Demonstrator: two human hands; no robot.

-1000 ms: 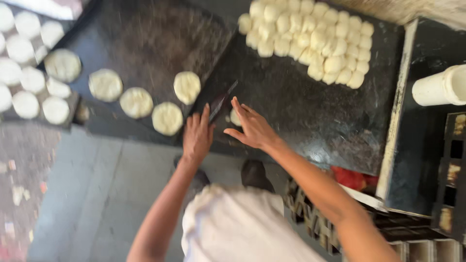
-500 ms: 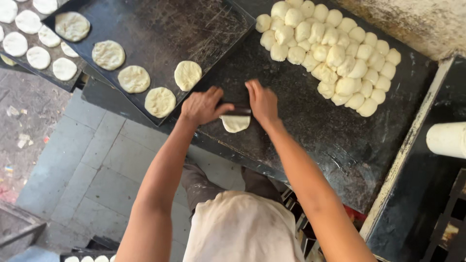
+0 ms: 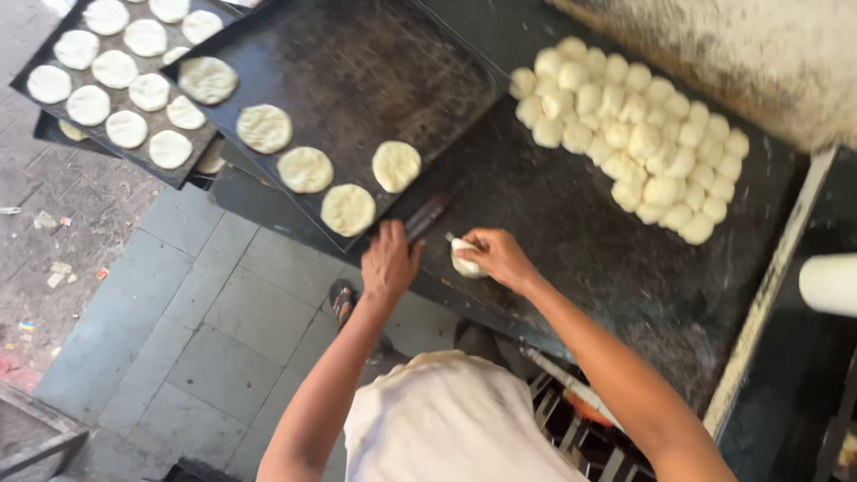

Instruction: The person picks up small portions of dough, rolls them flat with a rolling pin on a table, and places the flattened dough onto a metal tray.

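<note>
My right hand (image 3: 498, 257) holds a flattened piece of dough (image 3: 465, 260) just above the dark worktop (image 3: 571, 223). My left hand (image 3: 389, 261) grips the end of a dark rolling pin (image 3: 427, 217) lying on the worktop's near edge. Right beside it sits a black baking tray (image 3: 357, 71) with several flat dough rounds (image 3: 348, 209) along its near side. A heap of several dough balls (image 3: 629, 134) lies at the worktop's far right.
A second tray (image 3: 116, 143) full of flat dough rounds sits at the far left. A white cylinder (image 3: 828, 284) stands at the right edge on a dark surface. Grey floor tiles (image 3: 178, 339) lie below, with a metal rack (image 3: 571, 428) under the worktop.
My right hand has lifted the flattened dough off the worktop. My left hand has shifted to the pin's near end, and the pin has swung off the dough. The view moved nearer.
</note>
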